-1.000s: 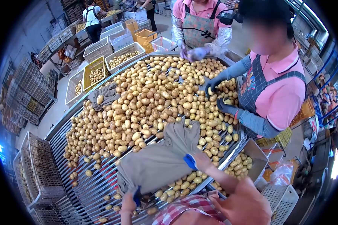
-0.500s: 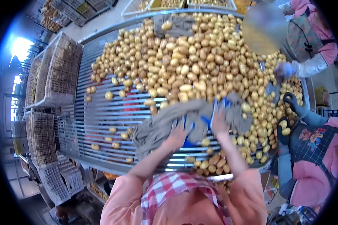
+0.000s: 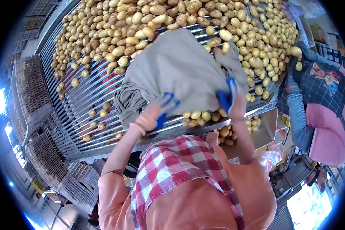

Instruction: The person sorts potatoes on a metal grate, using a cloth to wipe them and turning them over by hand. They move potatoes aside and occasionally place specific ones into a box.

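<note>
1. At the far left, wire crates (image 3: 30, 88) stand beside the roller surface (image 3: 76, 103), and a few stray potatoes (image 3: 92, 113) lie on its bare bars. We judge that any tug across these bars could send the strays rolling off the near edge.

2. The left hand (image 3: 151, 115) wears a pink glove with blue tips. Its fingers (image 3: 166, 104) are closed into the bunched lower-left folds of the grey cloth (image 3: 180, 73). We think a hold on loose folds alone could slip.

3. The cloth lies spread over the rollers between the two hands. Its far end reaches up into the potato heap (image 3: 161, 23), and its near edge sits right at the fingers. A fold could catch between the bars, or the cloth could drag potatoes along with it.

4. Small potatoes (image 3: 197, 115) sit just under the cloth's near edge, between the hands. More lie in the chute (image 3: 266, 126) below. A hasty pull could knock these over the lip.

5. The right hand (image 3: 234, 101) curls its blue-tipped fingers over the cloth's right corner and grips it.

6. At the far right, a co-worker's dark-gloved hand (image 3: 295, 57) holds a potato near that corner. We judge that the two workers' arms could bump there.
</note>
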`<state>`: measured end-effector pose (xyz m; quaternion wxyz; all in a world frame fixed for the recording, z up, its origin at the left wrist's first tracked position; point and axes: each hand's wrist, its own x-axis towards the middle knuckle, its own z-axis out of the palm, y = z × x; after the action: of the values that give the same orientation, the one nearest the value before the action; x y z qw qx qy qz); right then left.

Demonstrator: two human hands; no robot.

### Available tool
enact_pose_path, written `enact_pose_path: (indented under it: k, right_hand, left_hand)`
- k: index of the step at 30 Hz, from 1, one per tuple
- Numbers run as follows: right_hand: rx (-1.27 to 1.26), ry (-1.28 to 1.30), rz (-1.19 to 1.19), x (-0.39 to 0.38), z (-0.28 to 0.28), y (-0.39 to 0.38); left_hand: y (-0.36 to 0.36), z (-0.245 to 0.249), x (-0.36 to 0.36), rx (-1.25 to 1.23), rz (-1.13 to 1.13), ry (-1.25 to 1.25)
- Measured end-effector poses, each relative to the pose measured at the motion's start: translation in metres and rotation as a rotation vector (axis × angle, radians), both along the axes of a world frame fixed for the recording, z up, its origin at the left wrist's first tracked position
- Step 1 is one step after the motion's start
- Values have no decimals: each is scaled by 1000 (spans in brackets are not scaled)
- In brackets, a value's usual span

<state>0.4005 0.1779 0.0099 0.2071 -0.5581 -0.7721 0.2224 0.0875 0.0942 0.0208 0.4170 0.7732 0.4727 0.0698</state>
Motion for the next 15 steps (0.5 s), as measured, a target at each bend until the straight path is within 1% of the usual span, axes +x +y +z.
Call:
enact_pose_path:
  k: [1,2,3,4,5,6,7,8,9,10,11,13,14,15]
  right_hand:
    - [-12,3,-2,5,-28,-26]
    - [-16,-379,48,6,-55,-51]
    - [-26,-758,101,2,-68,-69]
    - [-17,-485,-27,-15,-57,-52]
    - [-59,-443,-57,-27,-64,-33]
    - [-106,-404,-88,-38,-72,-14]
    - [-110,-330,-93,-53,-62,16]
    - [-102,-252,-93,-69,-48,53]
    - [11,-201,-138,-86,-43,78]
    - [55,-343,-125,-96,-56,102]
    - [203,-438,-84,-102,-61,121]
    - [293,-490,-14,-110,-44,133]
    - [302,-487,-14,-107,-32,125]
    - [213,-400,111,-97,-16,111]
  left_hand:
    - [-7,-6,15,96,-163,175]
    - [-2,-6,30,144,-354,314]
    - [1,-19,39,122,-365,317]
    - [9,-43,44,141,-323,318]
    - [22,-63,48,168,-275,317]
    - [39,-70,50,233,-305,354]
    - [55,-72,51,302,-329,389]
    - [67,-72,53,301,-322,390]
    - [77,-70,51,232,-221,314]
    - [81,-62,48,170,-125,242]
    - [81,-51,44,183,-129,251]
    - [75,-23,30,-137,403,106]
    - [60,4,17,-62,405,127]
    - [45,30,7,20,419,134]
